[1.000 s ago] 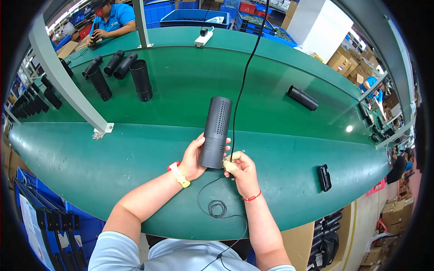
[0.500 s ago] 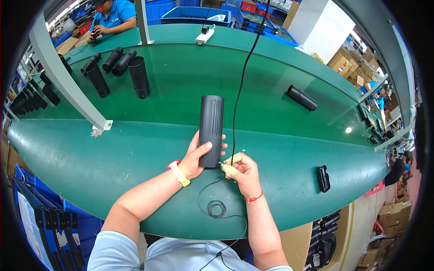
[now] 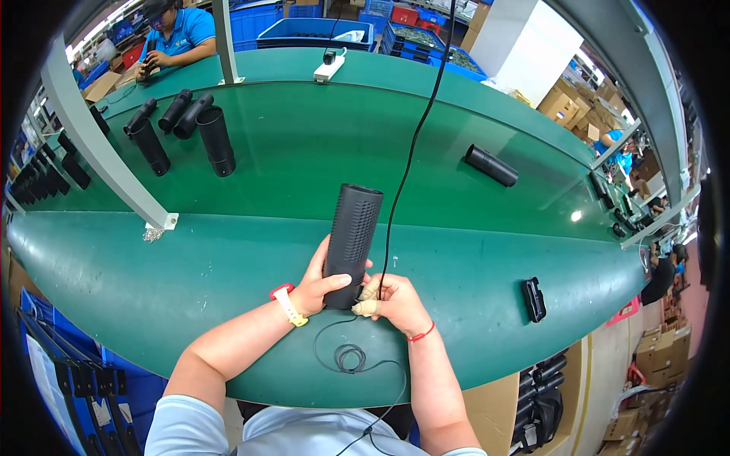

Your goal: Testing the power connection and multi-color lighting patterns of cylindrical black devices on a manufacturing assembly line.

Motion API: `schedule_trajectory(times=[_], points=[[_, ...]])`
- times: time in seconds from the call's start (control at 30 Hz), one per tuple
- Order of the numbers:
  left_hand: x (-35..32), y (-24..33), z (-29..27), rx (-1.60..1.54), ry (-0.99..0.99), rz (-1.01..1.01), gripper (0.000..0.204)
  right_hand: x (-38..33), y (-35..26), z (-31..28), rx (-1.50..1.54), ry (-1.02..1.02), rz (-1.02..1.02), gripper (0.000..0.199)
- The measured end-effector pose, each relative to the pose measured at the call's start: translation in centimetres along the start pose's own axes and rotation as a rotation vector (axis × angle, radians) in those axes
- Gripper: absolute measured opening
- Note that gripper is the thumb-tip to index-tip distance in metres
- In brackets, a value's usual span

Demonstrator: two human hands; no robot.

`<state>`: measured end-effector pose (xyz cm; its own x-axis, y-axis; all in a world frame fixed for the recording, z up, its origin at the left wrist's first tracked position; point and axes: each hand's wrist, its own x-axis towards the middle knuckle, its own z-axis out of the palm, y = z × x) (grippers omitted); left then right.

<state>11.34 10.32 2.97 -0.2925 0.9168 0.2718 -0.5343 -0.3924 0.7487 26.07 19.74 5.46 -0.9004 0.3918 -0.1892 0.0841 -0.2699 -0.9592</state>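
Observation:
My left hand is wrapped round the lower part of a black cylindrical housing with rows of small holes, its thumb across the front. The housing stands tilted above the green bench, its top leaning right. At its lower right edge, my right hand, with pale finger covers on thumb and forefinger, is closed in a pinch. What lies between those fingertips is too small to make out. A black cable hangs from above down to this hand. Below, a thin dark cord lies loosely coiled on the bench.
Several black cylinders stand and lie on the far left surface; another lies far right. A small black part rests at right. A metal post meets the bench at left. A co-worker sits beyond the far edge.
The housing has come down toward me and now tilts right. My right hand has moved down and left, its fingertips now against the housing's lower edge. The whole view has shifted slightly.

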Motion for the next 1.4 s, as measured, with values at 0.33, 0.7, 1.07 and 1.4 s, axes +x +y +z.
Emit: schedule_trajectory(times=[0.33,0.7,1.07,1.4], points=[[0.7,-0.2,0.1,-0.107,0.254,0.044,0.058,1.8,1.3,-0.5,-0.295,0.270,-0.380,0.008],[0.3,-0.7,0.3,0.014,0.172,0.080,0.061,-0.3,-1.2,-0.4,-0.955,0.242,0.076,0.011],[0.5,-1.1,0.1,0.008,0.182,0.058,0.062,-0.4,-1.2,0.6,0.121,0.303,-0.211,0.011],[0.9,-1.3,0.9,0.034,0.212,0.097,0.058,-0.2,-1.1,1.3,0.185,0.362,-0.279,0.014]])
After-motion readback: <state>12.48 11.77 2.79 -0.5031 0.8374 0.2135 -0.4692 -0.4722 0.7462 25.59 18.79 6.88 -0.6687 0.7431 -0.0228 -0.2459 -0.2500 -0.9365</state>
